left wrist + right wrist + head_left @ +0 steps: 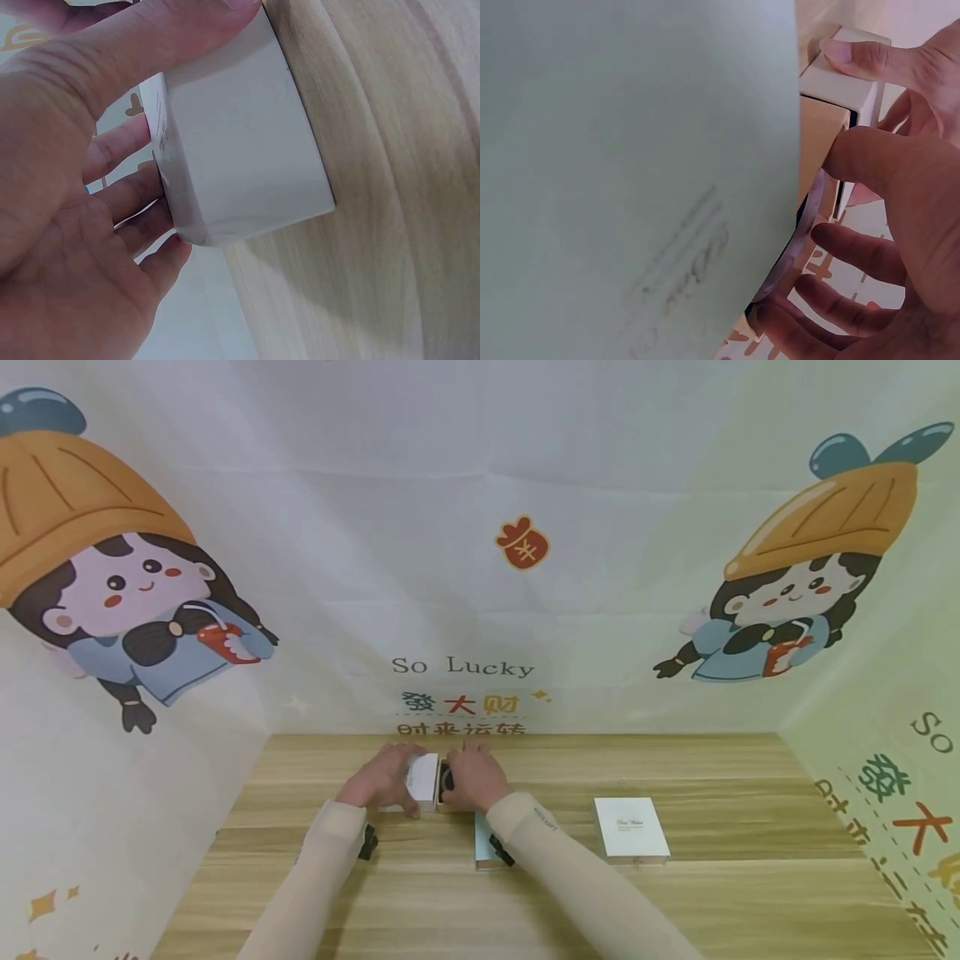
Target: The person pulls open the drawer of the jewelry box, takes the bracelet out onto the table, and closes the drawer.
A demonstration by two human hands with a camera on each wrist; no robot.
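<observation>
A white box sleeve [424, 781] lies on the wooden table, gripped by my left hand [385, 777]. In the left wrist view, the thumb presses one side of the white sleeve [247, 142] and the fingertips touch its printed face. A beige inner drawer [819, 142] with a dark inside sticks partly out of the sleeve's right end. My right hand [478, 777] holds this drawer between thumb and fingers. A greyish curved strip [799, 240] shows in the drawer; its kind is unclear.
A pale blue-green box [487, 852] lies under my right wrist, partly hidden by it. Farther right on the table [750, 818] is a white box [632, 831] with small lettering. Printed cloth walls [480, 568] stand at the back and both sides.
</observation>
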